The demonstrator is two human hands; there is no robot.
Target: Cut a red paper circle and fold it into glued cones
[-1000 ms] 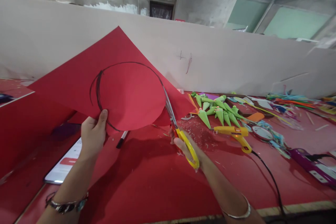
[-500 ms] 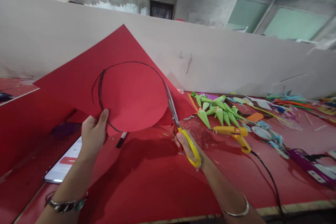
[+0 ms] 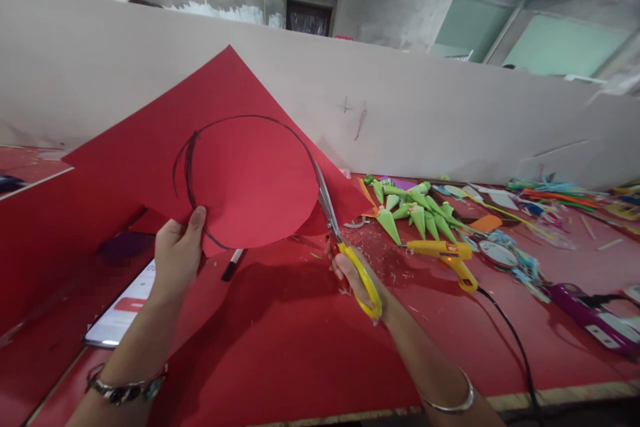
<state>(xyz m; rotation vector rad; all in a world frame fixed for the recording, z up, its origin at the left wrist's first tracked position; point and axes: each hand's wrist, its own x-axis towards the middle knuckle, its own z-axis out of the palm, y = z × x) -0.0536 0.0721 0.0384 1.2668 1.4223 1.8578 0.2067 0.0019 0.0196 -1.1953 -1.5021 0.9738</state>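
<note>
Pinching a sheet of red paper [image 3: 250, 180] near its lower left, the left hand [image 3: 179, 253] has its thumb on the front face and its fingers folded behind. The sheet is raised above the red table [image 3: 280, 360], tilted up in front of the white partition [image 3: 450, 120], one corner pointing upward. A black circle outline [image 3: 188, 173] is drawn on it, doubled and thick at the left. Along the circle's lower right runs a curved cut edge, ending at the scissors [image 3: 367, 287]. The right hand [image 3: 353, 267] is wrapped around their yellow handles, with the blades [image 3: 327, 203] pointing up along the outline's right side.

A dark bracelet [image 3: 125, 392] circles the left wrist, and a silver bangle [image 3: 457, 405] the right forearm. A smartphone [image 3: 123, 310] with a lit screen lies partly behind the left forearm; a black-and-white marker [image 3: 233, 264] lies under the paper's lower edge. Right of the scissors, green cone-shaped pieces [image 3: 417, 217] lie heaped beside a yellow hot glue gun [image 3: 440, 251] with a black cord [image 3: 515, 340]. A purple device [image 3: 595, 320] sits at the far right.
</note>
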